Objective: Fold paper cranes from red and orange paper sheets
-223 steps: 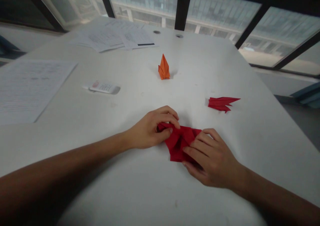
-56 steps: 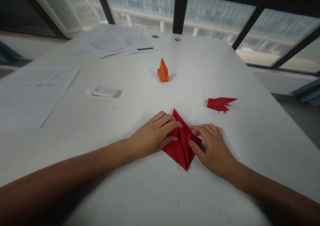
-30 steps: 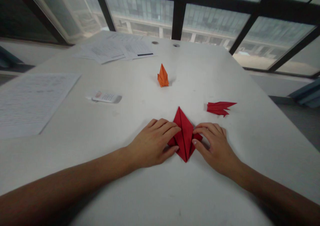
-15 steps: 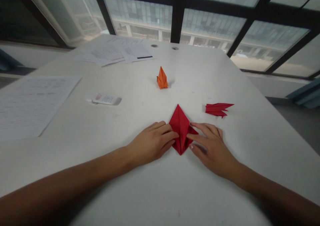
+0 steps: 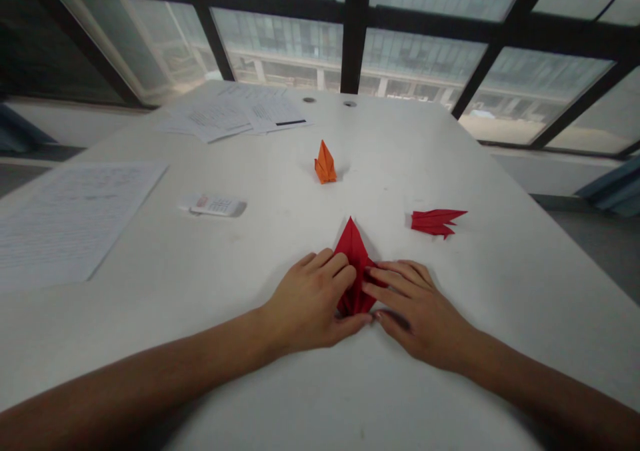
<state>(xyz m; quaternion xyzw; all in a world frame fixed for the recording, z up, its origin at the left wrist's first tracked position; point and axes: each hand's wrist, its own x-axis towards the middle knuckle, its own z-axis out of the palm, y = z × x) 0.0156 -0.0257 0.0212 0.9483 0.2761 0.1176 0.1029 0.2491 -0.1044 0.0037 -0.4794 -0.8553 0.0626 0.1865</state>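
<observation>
A red folded origami paper (image 5: 353, 241) lies on the white table in front of me, its pointed tip facing away. My left hand (image 5: 316, 298) covers its left side, fingers curled over the paper and thumb stretched along the bottom corner. From the right, my right hand (image 5: 413, 304) grips the other side, with the fingertips on the right flap and the thumb close to the left thumb at the bottom edge. The lower part of the paper is partly hidden by my fingers.
An orange origami piece (image 5: 325, 164) stands beyond the paper. A red folded piece (image 5: 437, 222) lies to the right. On the left are a white packet-like item (image 5: 217, 205) and a printed sheet (image 5: 75, 218). More papers (image 5: 230, 114) lie near the window.
My left thumb has moved down to the paper's bottom corner, and its fingers have curled further over the sheet. My right hand has shifted slightly left and down. The view has tilted slightly.
</observation>
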